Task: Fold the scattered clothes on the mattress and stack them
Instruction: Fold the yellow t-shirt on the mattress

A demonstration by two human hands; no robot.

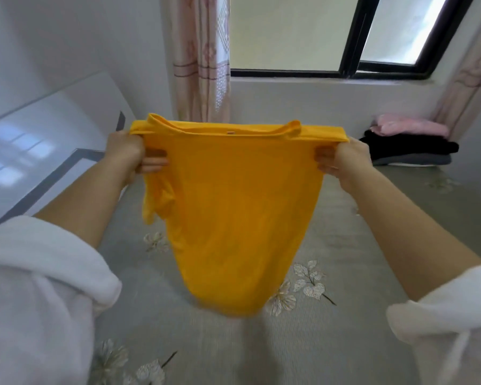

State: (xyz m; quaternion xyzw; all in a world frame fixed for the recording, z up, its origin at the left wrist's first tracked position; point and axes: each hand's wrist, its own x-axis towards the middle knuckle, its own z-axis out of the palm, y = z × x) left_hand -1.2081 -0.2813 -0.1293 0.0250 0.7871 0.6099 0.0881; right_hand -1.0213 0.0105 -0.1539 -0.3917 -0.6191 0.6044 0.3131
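Holding yellow shirt [233, 207] up, left hand [128, 154], right hand [345, 159] gripping shoulders.

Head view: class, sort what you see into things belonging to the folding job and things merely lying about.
Job: yellow shirt, left hand, right hand, folded stack in the far corner, mattress.
Merely there: curtain, window.

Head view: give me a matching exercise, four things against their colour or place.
1 shirt
2 mattress
3 folded pile
4 curtain

a grey, flower print
b hanging left of the window
c yellow, held up in the air
d far right corner of the mattress

Pairs: 1-c; 2-a; 3-d; 4-b.
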